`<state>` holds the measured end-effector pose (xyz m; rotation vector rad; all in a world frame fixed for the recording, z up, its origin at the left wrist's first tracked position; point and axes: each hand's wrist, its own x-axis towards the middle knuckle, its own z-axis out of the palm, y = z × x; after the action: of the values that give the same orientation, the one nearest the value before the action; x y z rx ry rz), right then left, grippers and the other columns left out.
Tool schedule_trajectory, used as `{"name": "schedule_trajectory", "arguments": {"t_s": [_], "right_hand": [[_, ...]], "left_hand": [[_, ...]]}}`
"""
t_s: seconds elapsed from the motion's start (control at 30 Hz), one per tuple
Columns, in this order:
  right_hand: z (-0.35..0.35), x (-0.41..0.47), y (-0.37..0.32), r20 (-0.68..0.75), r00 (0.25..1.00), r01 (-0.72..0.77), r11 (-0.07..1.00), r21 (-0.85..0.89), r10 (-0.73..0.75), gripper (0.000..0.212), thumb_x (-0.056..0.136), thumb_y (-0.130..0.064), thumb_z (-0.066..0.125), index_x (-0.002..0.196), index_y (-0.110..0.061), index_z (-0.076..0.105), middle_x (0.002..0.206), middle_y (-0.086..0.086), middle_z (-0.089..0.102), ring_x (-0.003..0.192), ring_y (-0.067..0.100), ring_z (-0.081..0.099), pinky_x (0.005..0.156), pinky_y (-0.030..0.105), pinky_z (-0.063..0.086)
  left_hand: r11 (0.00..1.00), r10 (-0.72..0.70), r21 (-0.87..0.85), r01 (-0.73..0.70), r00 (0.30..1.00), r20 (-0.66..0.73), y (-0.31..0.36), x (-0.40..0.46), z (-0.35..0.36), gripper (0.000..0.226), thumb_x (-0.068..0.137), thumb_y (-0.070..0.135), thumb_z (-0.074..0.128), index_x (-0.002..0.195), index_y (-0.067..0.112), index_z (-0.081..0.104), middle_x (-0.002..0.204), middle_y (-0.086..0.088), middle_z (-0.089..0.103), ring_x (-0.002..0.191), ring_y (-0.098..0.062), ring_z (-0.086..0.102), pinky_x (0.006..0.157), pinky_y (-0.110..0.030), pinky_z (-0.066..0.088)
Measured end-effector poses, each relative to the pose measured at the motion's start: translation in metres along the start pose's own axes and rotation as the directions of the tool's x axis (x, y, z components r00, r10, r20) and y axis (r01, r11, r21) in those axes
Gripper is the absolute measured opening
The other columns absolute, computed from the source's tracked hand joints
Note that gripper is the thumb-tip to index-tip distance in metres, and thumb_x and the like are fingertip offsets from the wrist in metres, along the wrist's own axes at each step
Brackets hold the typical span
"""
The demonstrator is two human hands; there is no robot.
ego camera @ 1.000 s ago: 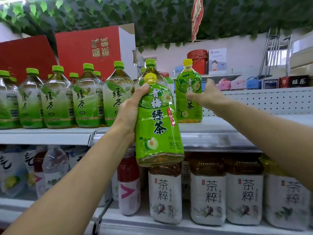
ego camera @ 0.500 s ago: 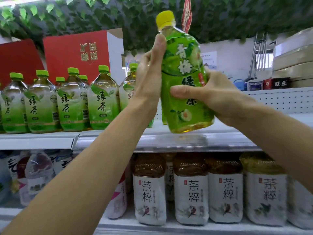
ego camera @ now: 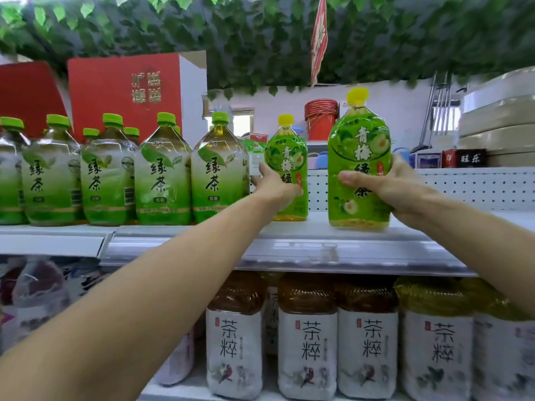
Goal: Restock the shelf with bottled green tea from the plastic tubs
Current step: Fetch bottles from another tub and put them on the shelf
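The right hand [ego camera: 396, 189] holds a big bottle [ego camera: 359, 163] of green tea with a yellow cap, and the bottle stands straight up, its long way running up and down. Its bottom looks like it sits on the top shelf [ego camera: 312, 230], near the front edge. The thumb lies across the front of the label and the other fingers [ego camera: 401, 162] wrap round the right side, so the grip is full and tight around the middle. The right arm comes in from the low right and reaches up and forward. The left hand [ego camera: 275, 186] is stretched out further back, at a second bottle [ego camera: 286, 157] of the same kind that stands deeper on the shelf, just left of the first one. The left fingers reach round the left side of that bottle, but I cannot tell if they grip it or only touch it. To the left stands a row of green-cap bottles [ego camera: 163, 180], close to the left hand. The held bottle is nearer the front, so I think the next move is to slide it back beside the other one; the right hand is the one to do it. No tubs show here
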<state>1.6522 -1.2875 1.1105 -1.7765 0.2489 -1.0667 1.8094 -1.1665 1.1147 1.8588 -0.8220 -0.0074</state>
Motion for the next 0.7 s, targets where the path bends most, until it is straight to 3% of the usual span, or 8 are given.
{"name": "schedule_trajectory", "arguments": {"t_s": [0.07,0.1,0.2,0.27,0.33,0.47,0.57,0.7], "right_hand": [[-0.005,0.005,0.001,0.033,0.999,-0.005,0.999,-0.048,0.007,0.131,0.023,-0.054,0.095,0.134,-0.015,0.037,0.118,0.007,0.067,0.103,0.022,0.068,0.095,0.045,0.053],[-0.007,0.005,0.000,0.085,0.996,-0.012,0.995,-0.096,0.020,0.118,0.031,-0.054,0.094,0.131,-0.020,0.042,0.118,0.005,0.066,0.105,0.022,0.067,0.098,0.046,0.051],[-0.010,0.005,-0.005,0.188,0.981,-0.012,0.979,-0.205,0.052,0.046,0.065,-0.037,0.081,0.101,-0.035,0.053,0.108,-0.002,0.068,0.106,0.021,0.063,0.102,0.044,0.045],[-0.008,0.014,-0.002,0.183,0.982,-0.009,0.974,-0.227,0.052,0.037,0.071,-0.035,0.080,0.099,-0.034,0.056,0.103,-0.006,0.069,0.103,0.019,0.063,0.100,0.041,0.045],[-0.002,0.027,0.002,0.147,0.985,-0.046,0.959,-0.279,0.090,0.055,0.065,-0.041,0.083,0.114,-0.029,0.060,0.106,-0.005,0.069,0.104,0.019,0.062,0.095,0.039,0.045],[0.001,0.073,0.028,0.092,0.983,-0.109,0.911,-0.398,0.158,0.136,0.020,-0.071,0.089,0.140,-0.027,0.043,0.121,-0.001,0.066,0.114,0.026,0.060,0.100,0.049,0.047],[-0.003,0.112,0.054,0.119,0.979,-0.098,0.898,-0.429,0.164,0.147,0.006,-0.081,0.082,0.138,-0.031,0.043,0.125,-0.001,0.064,0.117,0.029,0.059,0.100,0.054,0.047],[0.009,0.101,0.044,0.093,0.982,-0.112,0.905,-0.410,0.163,0.150,0.009,-0.075,0.086,0.141,-0.025,0.036,0.131,0.002,0.059,0.122,0.030,0.055,0.103,0.053,0.045]], "left_hand": [[0.997,-0.068,-0.031,0.070,0.996,0.050,-0.007,0.005,0.003,0.117,0.089,0.028,0.075,0.156,0.023,-0.022,0.165,-0.019,0.015,0.145,-0.039,0.031,0.119,-0.054,0.029],[0.995,-0.081,-0.058,0.085,0.994,0.067,-0.010,0.008,0.003,0.119,0.088,0.029,0.076,0.156,0.025,-0.021,0.162,-0.018,0.023,0.143,-0.038,0.034,0.118,-0.056,0.030],[0.990,-0.073,-0.118,0.083,0.994,0.085,-0.013,0.013,0.002,0.112,0.086,0.027,0.077,0.159,0.029,-0.008,0.156,-0.014,0.037,0.137,-0.037,0.042,0.114,-0.057,0.035],[0.990,-0.071,-0.114,0.080,0.994,0.084,-0.014,0.016,0.001,0.110,0.087,0.026,0.077,0.159,0.029,-0.006,0.154,-0.014,0.040,0.136,-0.037,0.044,0.114,-0.057,0.037],[0.993,-0.074,-0.091,0.081,0.995,0.073,-0.016,0.018,0.002,0.111,0.087,0.027,0.077,0.159,0.029,-0.008,0.153,-0.015,0.041,0.136,-0.036,0.044,0.113,-0.057,0.037],[0.995,-0.071,-0.059,0.075,0.995,0.067,-0.017,0.021,0.001,0.119,0.084,0.030,0.080,0.159,0.030,-0.012,0.158,-0.014,0.036,0.138,-0.037,0.043,0.114,-0.058,0.036],[0.996,-0.070,-0.043,0.073,0.995,0.076,-0.017,0.021,0.001,0.122,0.083,0.029,0.081,0.158,0.029,-0.015,0.161,-0.014,0.030,0.140,-0.037,0.041,0.115,-0.058,0.035],[0.997,-0.065,-0.035,0.068,0.995,0.082,-0.015,0.019,0.003,0.125,0.081,0.028,0.083,0.158,0.028,-0.015,0.165,-0.012,0.023,0.143,-0.037,0.038,0.116,-0.058,0.033]]}}
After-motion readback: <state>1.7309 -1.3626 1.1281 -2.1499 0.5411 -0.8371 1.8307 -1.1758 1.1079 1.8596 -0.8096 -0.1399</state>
